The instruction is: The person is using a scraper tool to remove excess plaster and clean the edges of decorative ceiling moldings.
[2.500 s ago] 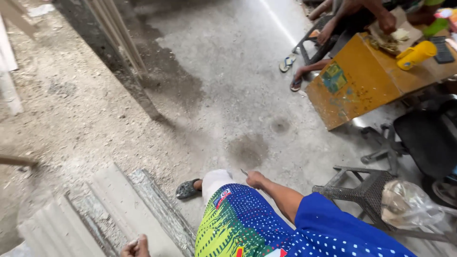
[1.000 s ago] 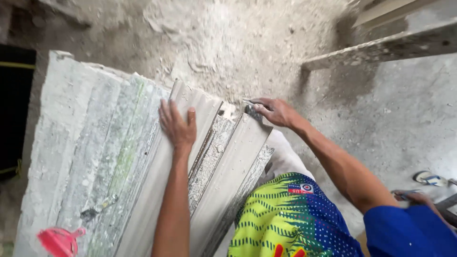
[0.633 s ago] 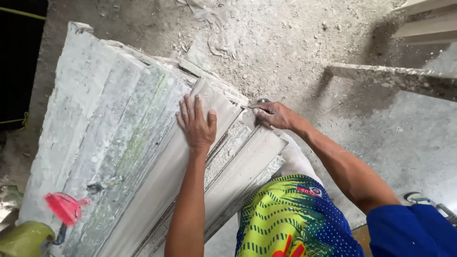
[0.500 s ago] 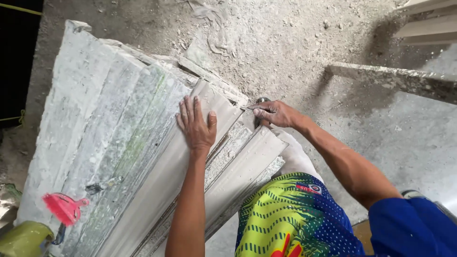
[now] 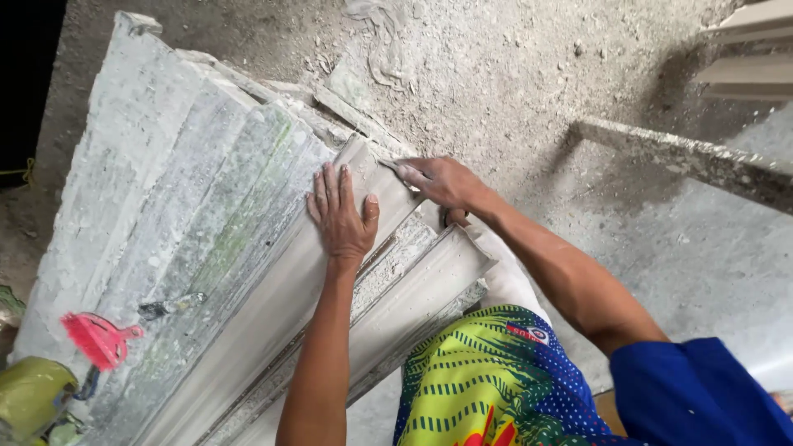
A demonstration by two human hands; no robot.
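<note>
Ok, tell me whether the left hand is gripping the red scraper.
No: the left hand lies flat, fingers spread, on the grey moulding, while the red scraper lies apart, untouched.

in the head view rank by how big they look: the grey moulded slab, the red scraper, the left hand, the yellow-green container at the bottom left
1. grey moulded slab, by far the largest.
2. left hand.
3. yellow-green container, cut off by the frame edge, so unsure.
4. red scraper, looking close to the container in size.
</note>
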